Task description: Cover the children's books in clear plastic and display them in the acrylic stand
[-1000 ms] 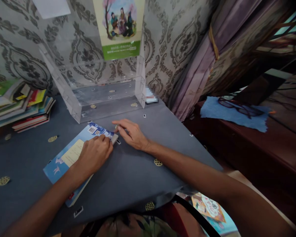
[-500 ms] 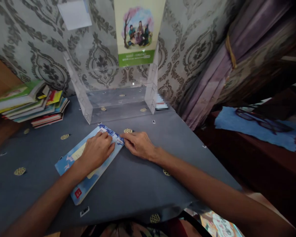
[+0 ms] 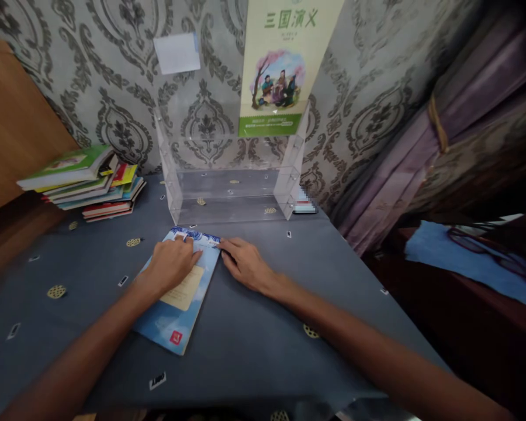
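Paperback book [image 3: 179, 295], blue-covered, pinned flat under left hand [image 3: 170, 266], palm down, fingers spread, nothing clasped. Right hand [image 3: 245, 266] just beside, loose and unclenched, fingertips touching far right corner. Lies near centre of grey tablecloth [image 3: 254, 339], angled toward near left. Looks thin, light and bendy, glossy enough to slide on cloth; probably best pinched at far corner or along right edge. Beyond, clear acrylic stand [image 3: 232, 196] against wall; book stack [image 3: 92, 184] far left.

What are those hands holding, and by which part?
A blue book, flat on the table: left hand presses its upper cover, right hand fingers its top right corner.
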`<state>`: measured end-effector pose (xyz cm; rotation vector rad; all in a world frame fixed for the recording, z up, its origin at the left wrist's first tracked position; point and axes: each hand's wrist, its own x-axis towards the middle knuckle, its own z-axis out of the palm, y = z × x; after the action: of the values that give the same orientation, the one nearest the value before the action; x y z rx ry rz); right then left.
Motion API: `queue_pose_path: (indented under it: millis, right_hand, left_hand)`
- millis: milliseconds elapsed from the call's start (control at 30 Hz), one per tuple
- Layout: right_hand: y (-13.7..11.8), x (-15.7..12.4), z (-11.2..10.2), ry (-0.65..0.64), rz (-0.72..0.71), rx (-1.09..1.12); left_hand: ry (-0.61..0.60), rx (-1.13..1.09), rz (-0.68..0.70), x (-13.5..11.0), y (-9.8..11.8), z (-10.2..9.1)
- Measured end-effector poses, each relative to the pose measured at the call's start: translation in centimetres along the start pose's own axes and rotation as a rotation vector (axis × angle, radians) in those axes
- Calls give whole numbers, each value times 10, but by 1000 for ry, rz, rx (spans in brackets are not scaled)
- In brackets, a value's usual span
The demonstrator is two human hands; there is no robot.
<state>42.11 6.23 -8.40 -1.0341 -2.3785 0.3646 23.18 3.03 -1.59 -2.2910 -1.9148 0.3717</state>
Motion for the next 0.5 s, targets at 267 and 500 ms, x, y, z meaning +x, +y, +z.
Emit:
queue_pose_path:
  millis: [267, 500]
  right_hand:
    - [24, 41, 17, 5, -53, 36]
    - [33, 45, 20, -1, -101, 33]
  left_hand:
    - [35, 6, -28, 10, -14, 5]
    - [39, 3, 165, 2, -22, 8]
